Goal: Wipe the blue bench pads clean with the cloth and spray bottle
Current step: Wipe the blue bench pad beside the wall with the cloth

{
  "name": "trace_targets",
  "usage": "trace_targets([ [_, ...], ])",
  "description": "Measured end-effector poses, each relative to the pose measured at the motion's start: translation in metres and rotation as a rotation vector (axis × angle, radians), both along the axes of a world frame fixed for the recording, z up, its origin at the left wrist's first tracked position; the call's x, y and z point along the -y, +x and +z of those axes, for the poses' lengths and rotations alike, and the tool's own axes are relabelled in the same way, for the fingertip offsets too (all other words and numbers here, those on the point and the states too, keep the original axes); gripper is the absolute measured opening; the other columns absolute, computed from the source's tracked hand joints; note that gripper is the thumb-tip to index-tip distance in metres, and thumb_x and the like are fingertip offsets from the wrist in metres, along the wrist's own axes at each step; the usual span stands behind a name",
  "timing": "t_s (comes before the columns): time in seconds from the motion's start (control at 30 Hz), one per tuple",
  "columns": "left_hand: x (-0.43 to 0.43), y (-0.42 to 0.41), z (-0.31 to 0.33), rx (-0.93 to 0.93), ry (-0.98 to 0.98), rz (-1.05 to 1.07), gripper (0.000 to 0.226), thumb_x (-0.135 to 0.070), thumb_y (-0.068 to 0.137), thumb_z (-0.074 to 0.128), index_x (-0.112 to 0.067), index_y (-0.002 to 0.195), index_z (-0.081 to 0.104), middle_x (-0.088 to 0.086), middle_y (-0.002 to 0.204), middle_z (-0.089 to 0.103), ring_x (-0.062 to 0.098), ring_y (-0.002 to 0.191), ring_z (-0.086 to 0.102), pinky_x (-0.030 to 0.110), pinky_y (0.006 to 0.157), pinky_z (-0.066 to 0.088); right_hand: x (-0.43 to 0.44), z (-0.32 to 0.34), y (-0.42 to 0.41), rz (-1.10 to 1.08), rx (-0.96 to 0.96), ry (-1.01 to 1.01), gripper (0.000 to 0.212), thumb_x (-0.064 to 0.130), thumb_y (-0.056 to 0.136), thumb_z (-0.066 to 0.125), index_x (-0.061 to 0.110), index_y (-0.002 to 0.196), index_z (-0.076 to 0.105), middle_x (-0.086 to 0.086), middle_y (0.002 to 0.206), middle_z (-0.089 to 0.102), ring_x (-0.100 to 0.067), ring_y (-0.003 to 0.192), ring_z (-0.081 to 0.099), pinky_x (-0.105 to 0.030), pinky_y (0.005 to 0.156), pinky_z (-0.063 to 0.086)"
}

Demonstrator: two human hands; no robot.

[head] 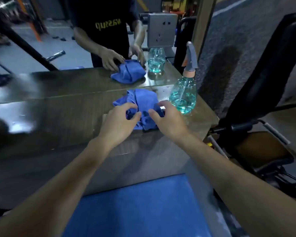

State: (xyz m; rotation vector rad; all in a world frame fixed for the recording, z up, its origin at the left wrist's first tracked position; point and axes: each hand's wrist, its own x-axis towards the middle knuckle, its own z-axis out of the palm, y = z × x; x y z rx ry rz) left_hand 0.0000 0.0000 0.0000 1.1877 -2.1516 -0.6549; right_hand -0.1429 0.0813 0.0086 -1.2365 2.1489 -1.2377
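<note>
At the crumpled blue cloth, the left hand pinches the folds and the right hand grasps its right edge. Just right of the cloth the spray bottle stands upright. The blue bench pad lies nearer than the cloth.

Soft crumpled cloth; clear glossy plastic spray bottle; glossy reflective ledge; matt blue bench pad

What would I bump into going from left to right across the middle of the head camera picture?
left hand → right hand → spray bottle → black gym pad. The blue cloth sits under both hands, so it is left out.
</note>
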Motion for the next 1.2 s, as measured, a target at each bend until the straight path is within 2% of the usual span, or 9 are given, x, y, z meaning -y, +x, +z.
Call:
trace_targets([
  [0.2, -0.003, 0.004, -0.004, -0.21, 0.134, -0.032, 0.013, -0.017, 0.09, 0.064, -0.029, 0.095, 0.066, -0.005, 0.073, 0.067, 0.011, 0.069, 0.063, 0.034, 0.068, 0.053, 0.014, 0.012, 0.019, -0.07, 0.174, 0.092, 0.049, 0.021, 0.084, 0.072, 0.004, 0.124, 0.049, -0.009, 0.11, 0.059, -0.023, 0.095, 0.057, -0.03, 0.071, 0.043],
  [0.33, -0.034, 0.004, -0.002, -0.363, 0.169, 0.065, 0.022, -0.026, 0.091, 0.066, -0.019, 0.099, 0.046, -0.001, 0.065, 0.053, 0.006, 0.05, 0.051, 0.032, 0.055, 0.043, -0.013, 0.015, 0.015, 0.003, 0.313, 0.003, 0.02, 0.007, 0.076, 0.07, -0.007, 0.091, 0.067, -0.02, 0.088, 0.072, -0.029, 0.083, 0.07, -0.05, 0.074, 0.057],
  [0.53, -0.127, -0.009, -0.024, -0.527, 0.138, 0.268, 0.054, -0.038, 0.082, 0.078, -0.01, 0.107, 0.039, -0.008, 0.09, 0.054, -0.014, 0.068, 0.056, 0.009, 0.064, 0.042, -0.097, -0.005, -0.012, 0.293, 0.412, -0.141, 0.041, 0.009, 0.066, 0.063, 0.004, 0.107, 0.064, -0.014, 0.091, 0.07, -0.028, 0.082, 0.067, -0.041, 0.072, 0.055],
  [0.63, -0.166, -0.017, -0.049, -0.591, 0.198, 0.236, 0.072, -0.055, 0.073, 0.08, -0.006, 0.111, 0.044, 0.01, 0.105, 0.059, 0.017, 0.089, 0.067, 0.029, 0.068, 0.05, -0.142, -0.033, -0.033, 0.39, 0.448, -0.104, 0.05, 0.011, 0.059, 0.056, 0.01, 0.109, 0.065, -0.006, 0.09, 0.068, -0.015, 0.079, 0.062, -0.03, 0.068, 0.049],
  [0.7, -0.185, -0.023, -0.072, -0.62, 0.265, 0.184, 0.052, -0.038, 0.078, 0.082, -0.015, 0.11, 0.048, -0.009, 0.102, 0.058, -0.002, 0.086, 0.062, 0.016, 0.073, 0.048, -0.169, -0.057, -0.046, 0.437, 0.483, -0.029, 0.051, 0.008, 0.061, 0.054, 0.012, 0.11, 0.066, -0.003, 0.089, 0.069, -0.011, 0.076, 0.062, -0.026, 0.064, 0.048],
  [0.87, -0.194, -0.031, -0.193, -0.552, 0.714, 0.042, 0.061, -0.047, 0.059, 0.085, -0.023, 0.11, 0.061, 0.0, 0.104, 0.071, 0.017, 0.098, 0.067, 0.042, 0.092, 0.054, -0.202, -0.168, -0.061, 0.347, 0.606, 0.133, 0.05, 0.004, 0.061, 0.052, 0.008, 0.108, 0.068, -0.01, 0.084, 0.07, -0.021, 0.076, 0.064, -0.028, 0.063, 0.049],
  [0.97, -0.189, -0.025, -0.282, -0.503, 0.779, 0.009, 0.055, -0.041, 0.057, 0.084, -0.016, 0.102, 0.066, 0.013, 0.1, 0.072, 0.019, 0.092, 0.064, 0.041, 0.087, 0.052, -0.209, -0.26, -0.06, 0.234, 0.647, 0.2, 0.052, 0.008, 0.056, 0.057, 0.009, 0.107, 0.069, -0.026, 0.093, 0.069, -0.035, 0.084, 0.061, -0.048, 0.073, 0.043],
  [1.1, -0.18, -0.026, -0.394, -0.406, 0.754, -0.041, 0.034, -0.022, 0.074, 0.081, -0.019, 0.102, 0.062, 0.013, 0.101, 0.07, 0.016, 0.089, 0.063, 0.032, 0.085, 0.05, -0.213, -0.361, -0.055, 0.144, 0.697, 0.272, 0.059, 0.004, 0.057, 0.056, 0.009, 0.115, 0.064, -0.017, 0.099, 0.066, -0.026, 0.087, 0.062, -0.041, 0.078, 0.05],
  [1.2, -0.16, -0.025, -0.468, -0.181, 0.615, -0.138, 0.022, -0.006, 0.091, 0.067, -0.019, 0.107, 0.059, 0.009, 0.109, 0.065, 0.021, 0.103, 0.063, 0.03, 0.093, 0.047, -0.209, -0.424, -0.064, 0.183, 0.22, 0.511, 0.065, 0.026, 0.073, 0.066, 0.023, 0.137, 0.051, -0.006, 0.121, 0.055, -0.022, 0.113, 0.055, -0.043, 0.101, 0.044],
])
